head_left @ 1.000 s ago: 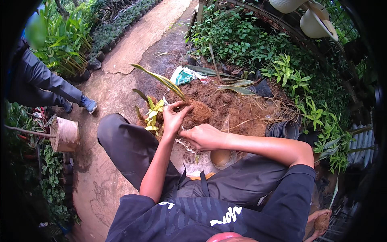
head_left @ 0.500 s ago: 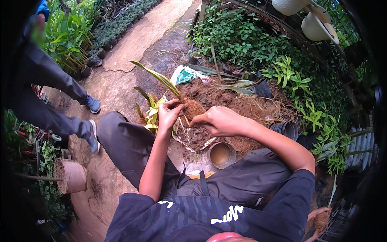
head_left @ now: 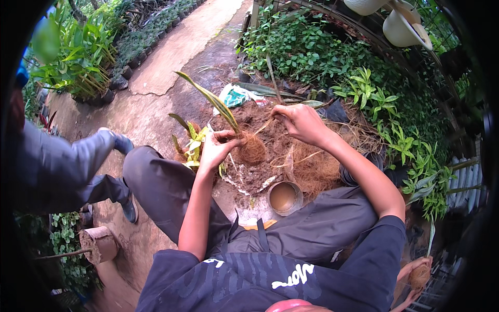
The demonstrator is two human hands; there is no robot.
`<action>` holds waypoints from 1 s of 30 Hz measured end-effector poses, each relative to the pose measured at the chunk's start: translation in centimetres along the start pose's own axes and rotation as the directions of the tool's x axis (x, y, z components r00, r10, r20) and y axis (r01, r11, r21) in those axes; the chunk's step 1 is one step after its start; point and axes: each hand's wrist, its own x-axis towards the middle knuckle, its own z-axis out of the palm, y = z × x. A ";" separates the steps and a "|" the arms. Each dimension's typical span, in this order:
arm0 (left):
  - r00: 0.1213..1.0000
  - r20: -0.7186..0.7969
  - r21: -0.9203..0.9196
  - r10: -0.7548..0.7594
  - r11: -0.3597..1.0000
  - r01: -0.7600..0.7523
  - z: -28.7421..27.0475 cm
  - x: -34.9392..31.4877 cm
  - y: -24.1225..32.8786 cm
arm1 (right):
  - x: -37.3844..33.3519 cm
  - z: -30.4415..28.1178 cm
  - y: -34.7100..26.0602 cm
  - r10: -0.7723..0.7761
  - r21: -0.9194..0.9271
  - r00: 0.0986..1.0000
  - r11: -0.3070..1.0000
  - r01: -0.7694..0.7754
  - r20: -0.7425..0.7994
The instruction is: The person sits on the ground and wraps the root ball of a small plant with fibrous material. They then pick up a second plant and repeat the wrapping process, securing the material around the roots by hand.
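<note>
At the centre, my left hand (head_left: 218,148) pinches the base of a snake plant leaf (head_left: 210,99), dark green with yellow edges. Brown coconut fibre is wrapped in a ball (head_left: 253,151) around the leaf's lower end, beside my fingertips. To the right, my right hand (head_left: 304,123) is closed on a thin tan strip (head_left: 264,125), which stretches from the fibre ball. Below the hands lies dark potting soil (head_left: 244,178) on a pale sack, partly covered. A heap of loose coconut fibre (head_left: 319,169) sits to its right.
A round container (head_left: 285,198) of brown liquid stands by my lap. Other wrapped plants (head_left: 192,140) sit left of my hand. A person (head_left: 67,161) walks at the left, near a soil-filled pot (head_left: 99,244). Another person's hands (head_left: 413,270) hold a fibre-wrapped plant, lower right.
My right hand has moved up and to the right, away from the fibre ball, drawing the strip out. My left hand stays on the plant. The person at left has stepped.
</note>
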 end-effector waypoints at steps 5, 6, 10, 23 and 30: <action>0.972 0.229 -0.016 -0.051 0.998 0.057 0.0 -2.5 5.3 | 0.0 0.4 1.4 -0.034 0.098 0.999 0.994 0.038 -0.038; 0.947 0.316 -0.031 -0.054 0.997 0.067 -0.4 -1.9 4.1 | 0.0 0.6 1.6 -0.046 0.129 0.999 0.990 0.049 -0.030; 0.898 0.439 -0.084 -0.026 0.994 0.070 -0.7 -2.4 4.2 | -0.2 1.4 2.0 -0.026 0.210 0.998 0.978 0.014 0.056; 0.864 0.384 -0.418 0.326 0.896 -0.152 -0.5 -3.9 3.2 | -2.2 9.9 0.9 -0.094 0.784 0.841 0.429 -0.449 0.533; 0.945 0.100 -0.776 0.312 0.619 -0.121 2.2 -4.0 3.1 | -7.2 15.1 -1.5 -0.226 0.843 0.821 -0.002 -0.538 0.524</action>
